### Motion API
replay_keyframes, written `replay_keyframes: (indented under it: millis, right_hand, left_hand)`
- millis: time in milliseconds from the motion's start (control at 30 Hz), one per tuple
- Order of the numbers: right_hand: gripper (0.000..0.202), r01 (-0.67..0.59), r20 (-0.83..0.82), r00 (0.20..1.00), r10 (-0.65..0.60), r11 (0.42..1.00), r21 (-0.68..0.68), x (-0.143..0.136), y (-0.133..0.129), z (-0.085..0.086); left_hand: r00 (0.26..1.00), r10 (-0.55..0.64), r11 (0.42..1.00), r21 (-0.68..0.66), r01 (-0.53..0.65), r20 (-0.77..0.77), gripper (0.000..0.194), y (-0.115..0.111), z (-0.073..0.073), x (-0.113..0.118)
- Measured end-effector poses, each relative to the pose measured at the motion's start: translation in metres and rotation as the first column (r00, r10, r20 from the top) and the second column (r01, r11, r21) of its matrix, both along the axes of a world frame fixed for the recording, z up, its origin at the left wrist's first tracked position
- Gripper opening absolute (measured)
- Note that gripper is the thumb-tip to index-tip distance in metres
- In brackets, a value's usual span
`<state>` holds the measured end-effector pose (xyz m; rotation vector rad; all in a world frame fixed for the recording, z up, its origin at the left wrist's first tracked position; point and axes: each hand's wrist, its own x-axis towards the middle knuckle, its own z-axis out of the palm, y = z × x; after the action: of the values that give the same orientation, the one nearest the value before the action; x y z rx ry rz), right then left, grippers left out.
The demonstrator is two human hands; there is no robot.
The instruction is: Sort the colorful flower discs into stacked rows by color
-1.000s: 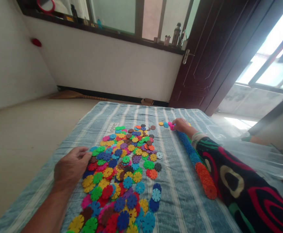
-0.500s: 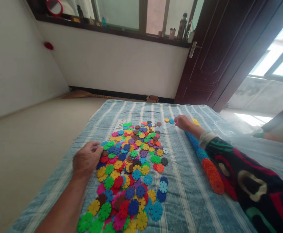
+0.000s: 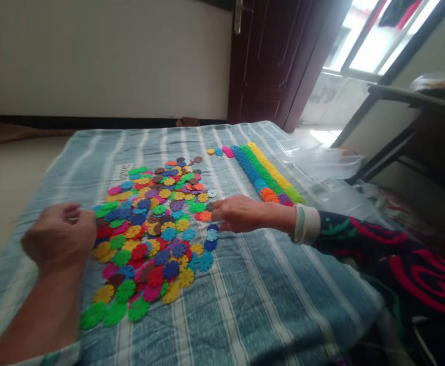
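Note:
A spread-out pile of colourful notched plastic discs (image 3: 155,229) lies on the striped cloth. At its left edge is my left hand (image 3: 60,234), fingers curled in and thumb near the forefinger; whether anything sits between them is hidden. My right hand (image 3: 237,212) reaches over the pile's right edge, its fingers pointing left and slightly apart, with no disc visible in them. Just below its fingertips are a pale blue disc (image 3: 212,234) and dark blue ones. Farther back, pink discs (image 3: 228,152) lie beside a blue disc (image 3: 218,152) and a yellow disc (image 3: 210,151).
Overlapping rows of blue discs (image 3: 247,165), green discs (image 3: 262,170) and yellow discs (image 3: 270,165) run along the cloth's right side. Orange discs (image 3: 269,195) continue the blue row. Clear plastic boxes (image 3: 321,160) stand beyond. A "love" label (image 3: 122,173) shows at the pile's back left.
My right hand has come from the back of the cloth to the pile's right edge. Pink discs now show where it was. The view has turned right; my left hand stays by the pile's left edge.

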<state>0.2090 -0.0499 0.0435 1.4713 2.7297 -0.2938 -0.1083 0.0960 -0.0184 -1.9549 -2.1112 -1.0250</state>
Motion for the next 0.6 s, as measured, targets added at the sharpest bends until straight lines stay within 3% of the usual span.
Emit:
replay_keyframes:
  millis: [67,133,233,367,467,600]
  right_hand:
    - [0.014,0.004,0.034,0.999,-0.004,1.000,0.008,0.002,-0.009,-0.004]
    - [0.013,-0.005,0.081,0.997,0.004,1.000,0.021,0.003,-0.015,-0.011]
    - [0.011,-0.025,0.118,0.993,0.019,0.998,0.052,0.005,-0.019,-0.022]
    - [0.011,-0.022,0.111,0.994,0.012,0.996,0.086,0.007,-0.022,-0.028]
    - [0.013,-0.003,0.117,0.993,-0.010,0.994,0.105,0.007,-0.027,-0.027]
    - [0.015,0.030,0.133,0.990,-0.045,0.993,0.113,0.005,-0.030,-0.027]
  left_hand:
    - [0.974,-0.157,0.983,0.073,0.171,-0.163,0.046,-0.009,0.010,0.016]
    - [0.906,-0.320,0.927,0.103,0.359,-0.277,0.049,-0.019,0.017,0.035]
    - [0.755,-0.533,0.818,-0.006,0.575,-0.383,0.051,-0.033,0.018,0.062]
    - [0.636,-0.598,0.788,-0.213,0.578,-0.488,0.041,-0.048,0.008,0.083]
    - [0.604,-0.606,0.777,-0.224,0.588,-0.518,0.034,-0.062,0.002,0.088]
    - [0.598,-0.609,0.767,-0.193,0.612,-0.522,0.039,-0.079,-0.001,0.085]
